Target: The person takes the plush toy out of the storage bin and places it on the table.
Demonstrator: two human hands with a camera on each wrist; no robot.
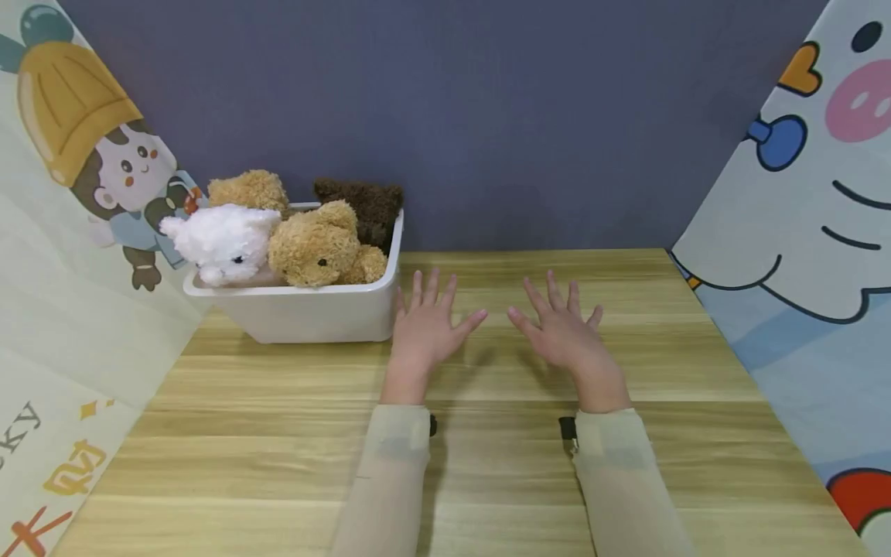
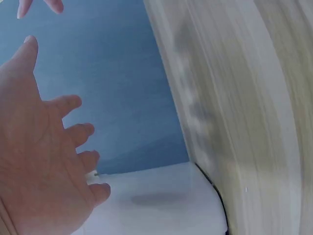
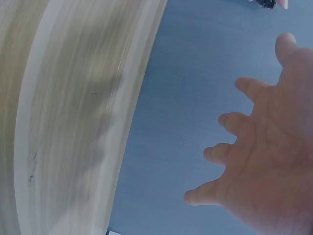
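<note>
My left hand (image 1: 426,333) and right hand (image 1: 567,334) are above the wooden table (image 1: 501,480), both wide, w/ fingers spread and thumbs pointing toward each other. The white bin (image 1: 320,316) stands at the far left, just beside my left hand; whether the little finger touches it, I cannot tell.

In the bin are plush toys, partly hidden: the white toy (image 1: 226,241) and the light brown toy (image 1: 313,246) lie at the near side and cover its bottom. Behind, the tan toy (image 1: 250,188) shows only its upper part, and the dark brown toy (image 1: 372,207) is hard to make out (too dark, esp. its face). My sleeves (image 1: 390,464) run out at the near edge, and the black bands (image 1: 568,428) are mostly hidden beside the cuffs. The cartoon panel (image 1: 856,224) on the right is cut off, too.

The head view gives only the backs of my hands; the wrist views show the palms w/ all 5 fingers each. The left wrist view has approx. one plain white part of the bin, w/o toys, plus a few fingertips cut off at the top. The toys appear in the head view only.
</note>
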